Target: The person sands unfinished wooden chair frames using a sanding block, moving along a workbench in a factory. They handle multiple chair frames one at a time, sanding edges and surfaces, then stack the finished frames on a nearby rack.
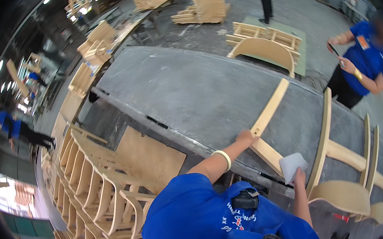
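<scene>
Your left hand (245, 138) grips two wooden bars (273, 103) where they meet on the grey table (188, 92), one pointing away rightward, one toward your right hand (299, 177), which clasps one white sheet (292, 165).

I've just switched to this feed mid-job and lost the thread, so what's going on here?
A person in a blue shirt works at a grey table. Their left hand holds an angled wooden piece at its bend, and their right hand holds a whitish sheet at the piece's near end. Curved wooden frames are to the right, and more wooden parts are stacked at the left. Beyond the table, a co-worker holds a thin dark object.
</scene>
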`<action>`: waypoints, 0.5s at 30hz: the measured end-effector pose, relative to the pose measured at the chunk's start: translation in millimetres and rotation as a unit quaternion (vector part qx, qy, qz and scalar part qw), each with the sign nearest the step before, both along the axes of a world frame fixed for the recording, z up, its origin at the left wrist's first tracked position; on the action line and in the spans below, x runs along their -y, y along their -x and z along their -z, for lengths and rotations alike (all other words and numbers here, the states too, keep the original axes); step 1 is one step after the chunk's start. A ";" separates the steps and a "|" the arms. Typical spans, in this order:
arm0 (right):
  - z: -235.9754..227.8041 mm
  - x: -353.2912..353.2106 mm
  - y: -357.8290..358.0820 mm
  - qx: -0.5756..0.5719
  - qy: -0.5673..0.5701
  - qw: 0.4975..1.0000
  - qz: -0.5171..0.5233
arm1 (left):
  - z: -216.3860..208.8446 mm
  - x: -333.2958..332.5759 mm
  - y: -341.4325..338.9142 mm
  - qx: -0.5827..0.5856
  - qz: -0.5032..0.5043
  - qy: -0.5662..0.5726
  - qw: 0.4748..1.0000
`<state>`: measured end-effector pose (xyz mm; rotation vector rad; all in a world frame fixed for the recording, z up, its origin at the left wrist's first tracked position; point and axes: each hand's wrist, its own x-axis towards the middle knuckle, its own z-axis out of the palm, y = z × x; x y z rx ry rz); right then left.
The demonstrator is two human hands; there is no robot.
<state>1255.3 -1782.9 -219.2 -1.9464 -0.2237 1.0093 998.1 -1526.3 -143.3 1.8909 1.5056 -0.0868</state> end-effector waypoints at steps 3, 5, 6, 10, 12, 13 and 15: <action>-3.5 -6.9 14.9 0.141 0.064 0.985 -0.078 | 7.2 -0.5 0.0 0.087 -0.073 0.037 0.993; -9.0 -14.4 26.1 0.182 0.125 0.974 -0.059 | 13.0 -7.2 0.6 0.048 -0.002 -0.019 0.999; -13.3 -16.6 30.9 0.187 0.082 0.978 -0.041 | 15.2 -9.4 2.3 0.037 0.015 -0.086 0.995; -20.8 -30.4 49.5 -0.016 -0.001 0.998 0.056 | 30.5 -21.1 16.9 0.032 -0.020 -0.106 0.994; -20.0 -36.3 54.1 0.028 0.027 0.998 0.039 | 40.1 -31.4 20.1 0.052 -0.022 -0.100 0.993; -20.1 -36.4 56.5 0.035 0.021 0.998 0.040 | 44.7 -34.6 22.3 0.052 -0.022 -0.103 0.993; -19.1 -38.3 58.2 0.118 0.050 0.992 -0.019 | 53.0 -37.0 26.0 0.058 -0.027 -0.109 0.992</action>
